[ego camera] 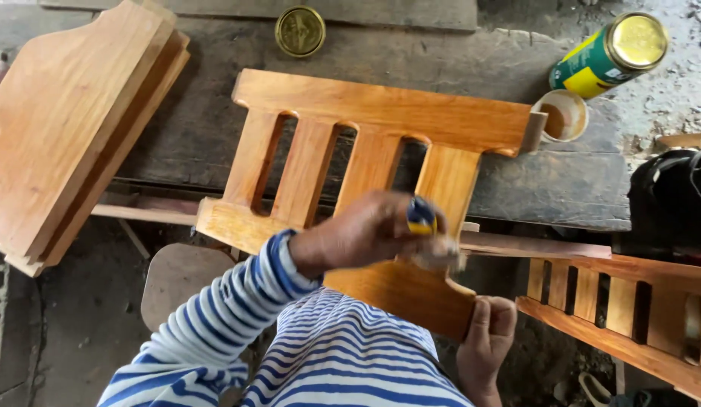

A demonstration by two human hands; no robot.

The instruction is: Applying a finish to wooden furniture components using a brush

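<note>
Head view shows the orange-brown varnished wooden frame with four upright slats (381, 120) lying half on the dark worn wooden counter (192, 128), its near end reaching off the edge toward the person's body. The left hand (365, 230), coming out of a blue and white striped sleeve, is over the lower broad board of the frame. Its grip is pressed together around a small blue and yellow object (421, 215), and there seems to be a pale pad or cloth (441, 252) under the fingers, though it is too blurred to be sure. The right hand (488, 332) pinches the near right corner of the frame, thumb on top, and steadies it. I judge that the surface of the lower board is being rubbed or coated at this moment. A next stroke would call for a firm hold at the corner and even pressure along the grain. At the far side of the counter stand a small pale cup with brownish liquid (563, 117), touching the frame's top rail, a green and yellow tin can (607, 56) that is tilted, and a round golden lid (300, 31). A stack of shaped wooden boards (64, 120) lies at left, and a second slatted wooden frame (629, 294) at right.
</note>
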